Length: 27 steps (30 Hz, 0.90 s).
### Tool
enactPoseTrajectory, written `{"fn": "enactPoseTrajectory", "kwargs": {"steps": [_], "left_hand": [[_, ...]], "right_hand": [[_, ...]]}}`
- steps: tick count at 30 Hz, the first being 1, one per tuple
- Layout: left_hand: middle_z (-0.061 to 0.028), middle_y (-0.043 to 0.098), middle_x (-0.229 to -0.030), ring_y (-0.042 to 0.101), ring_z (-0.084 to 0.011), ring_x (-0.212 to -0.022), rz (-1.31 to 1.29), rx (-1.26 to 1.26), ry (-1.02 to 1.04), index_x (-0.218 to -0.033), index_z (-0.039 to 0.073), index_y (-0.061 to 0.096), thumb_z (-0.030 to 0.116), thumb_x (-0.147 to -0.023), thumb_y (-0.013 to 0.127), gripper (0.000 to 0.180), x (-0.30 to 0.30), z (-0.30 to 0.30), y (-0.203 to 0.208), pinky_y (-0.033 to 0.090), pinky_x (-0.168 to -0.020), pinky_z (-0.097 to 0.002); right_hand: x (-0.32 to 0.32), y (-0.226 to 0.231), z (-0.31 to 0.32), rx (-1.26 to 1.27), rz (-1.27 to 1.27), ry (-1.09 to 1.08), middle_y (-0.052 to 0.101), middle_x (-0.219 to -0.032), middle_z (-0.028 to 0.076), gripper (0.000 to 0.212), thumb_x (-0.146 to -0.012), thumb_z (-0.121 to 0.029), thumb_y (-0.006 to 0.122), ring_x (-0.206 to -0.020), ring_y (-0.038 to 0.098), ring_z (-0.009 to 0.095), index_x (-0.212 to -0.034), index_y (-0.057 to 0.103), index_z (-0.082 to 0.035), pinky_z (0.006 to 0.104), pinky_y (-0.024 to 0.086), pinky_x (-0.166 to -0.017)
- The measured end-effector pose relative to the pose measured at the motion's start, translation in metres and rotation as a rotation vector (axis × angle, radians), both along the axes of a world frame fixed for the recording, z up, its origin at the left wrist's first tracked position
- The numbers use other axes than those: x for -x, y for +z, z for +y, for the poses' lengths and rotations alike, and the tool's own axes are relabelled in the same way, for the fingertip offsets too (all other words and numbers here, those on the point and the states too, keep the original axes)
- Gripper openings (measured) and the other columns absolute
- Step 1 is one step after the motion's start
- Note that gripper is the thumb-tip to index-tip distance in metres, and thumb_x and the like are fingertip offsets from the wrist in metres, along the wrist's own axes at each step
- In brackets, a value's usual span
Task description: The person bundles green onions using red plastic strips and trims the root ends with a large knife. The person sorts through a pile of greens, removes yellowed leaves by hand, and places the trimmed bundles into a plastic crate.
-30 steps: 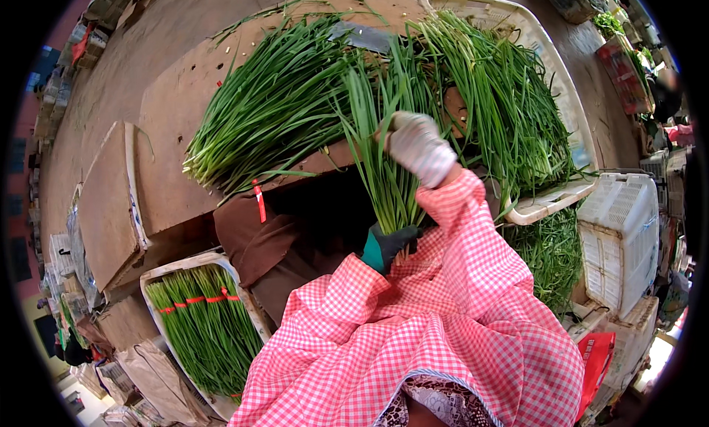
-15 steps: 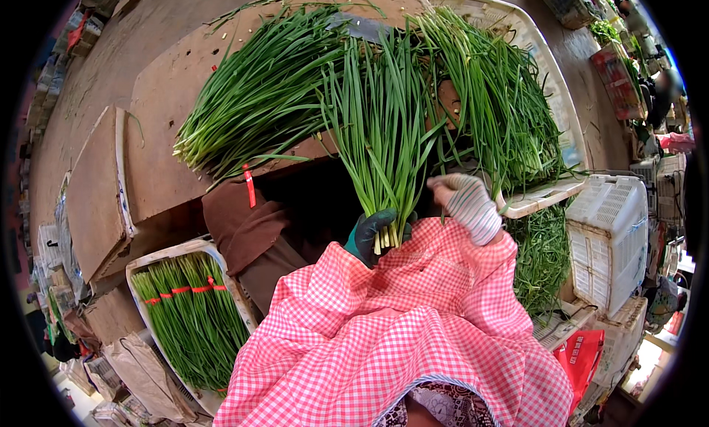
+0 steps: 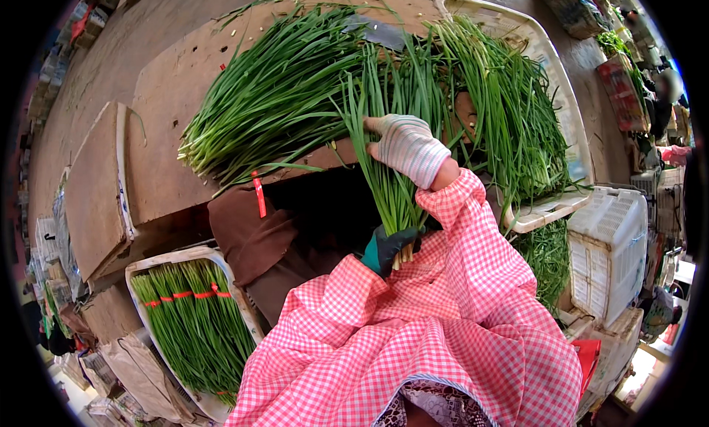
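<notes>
A bunch of garlic chives [image 3: 396, 198] stands fanned out in front of me, its cut ends toward my lap. My left hand [image 3: 390, 250], in a dark green and black glove, is closed round the pale stem ends. Farther up, my right hand [image 3: 408, 148], in a white striped knit glove with bare fingertips, is closed over the leaves from the right side. A loose heap of chives [image 3: 273, 94] lies on the brown board [image 3: 166, 94] to the left. More loose chives [image 3: 509, 109] fill the white crate [image 3: 569, 94] at the right.
Bundles of chives [image 3: 203, 316] with red bands stand in a white crate [image 3: 240, 294] at lower left. A red strip [image 3: 258, 196] rests against brown cloth [image 3: 244, 224]. A white slatted crate [image 3: 607, 246] stands at right, beside green trimmings [image 3: 543, 261]. A cardboard flap [image 3: 96, 194] juts up at left.
My right hand has moved up and left from beside the stems onto the leaves and closed there, drawing them together. My left hand keeps its hold on the stem ends, slightly lower and to the right.
</notes>
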State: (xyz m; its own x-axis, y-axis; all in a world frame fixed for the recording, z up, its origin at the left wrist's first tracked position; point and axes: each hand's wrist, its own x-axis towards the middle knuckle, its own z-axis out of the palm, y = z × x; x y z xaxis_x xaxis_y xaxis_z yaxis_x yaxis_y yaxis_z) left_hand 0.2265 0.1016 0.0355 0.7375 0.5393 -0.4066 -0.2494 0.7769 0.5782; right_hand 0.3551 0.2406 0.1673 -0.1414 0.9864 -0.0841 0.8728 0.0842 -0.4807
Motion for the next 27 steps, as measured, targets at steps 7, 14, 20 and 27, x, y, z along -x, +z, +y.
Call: {"fn": "enactPoseTrajectory", "kwargs": {"steps": [7, 14, 20, 27], "left_hand": [[-0.0053, 0.059, -0.066, 0.053, -0.0131, -0.054, 0.089, -0.068, -0.058, -0.097, -0.002, 0.061, 0.024, -0.08, 0.059, 0.031, 0.007, 0.003, 0.009, 0.047, -0.055, -0.0275], [-0.007, 0.061, -0.073, 0.055, -0.0143, -0.061, 0.015, 0.01, 0.141, -0.098, -0.003, 0.06, 0.026, -0.081, 0.059, 0.034, -0.002, 0.003, 0.035, 0.048, -0.06, -0.0284], [-0.0074, 0.061, -0.08, 0.056, -0.0159, -0.065, 0.065, -0.02, 0.122, -0.1, -0.002, 0.059, 0.025, -0.078, 0.061, 0.035, -0.006, 0.001, 0.029, 0.048, -0.062, -0.0295], [-0.0077, 0.062, -0.08, 0.056, -0.0167, -0.064, 0.154, -0.035, 0.052, -0.101, -0.001, 0.059, 0.023, -0.078, 0.061, 0.033, 0.003, 0.001, 0.021, 0.048, -0.062, -0.0299]], "right_hand": [[-0.017, -0.023, -0.003, -0.201, 0.116, -0.058, 0.064, -0.075, 0.011, 0.011, -0.073, -0.015, 0.061, -0.07, 0.062, 0.026, -0.075, 0.067, -0.006, 0.0335, 0.049, -0.064], [-0.061, 0.045, -0.025, -0.083, 0.602, -0.507, 0.065, -0.066, 0.008, 0.01, -0.075, -0.013, 0.067, -0.062, 0.058, 0.007, -0.078, 0.067, -0.003, 0.0233, 0.045, -0.056], [-0.03, 0.016, -0.017, -0.143, 0.092, -0.059, 0.065, -0.089, 0.013, 0.025, -0.075, -0.013, 0.06, -0.079, 0.063, 0.026, -0.1, 0.066, -0.011, 0.0325, 0.05, -0.07], [-0.011, -0.026, 0.006, -0.134, -0.207, 0.104, 0.063, -0.08, 0.013, 0.015, -0.075, -0.016, 0.058, -0.076, 0.061, 0.028, -0.083, 0.065, -0.006, 0.0365, 0.049, -0.066]]}}
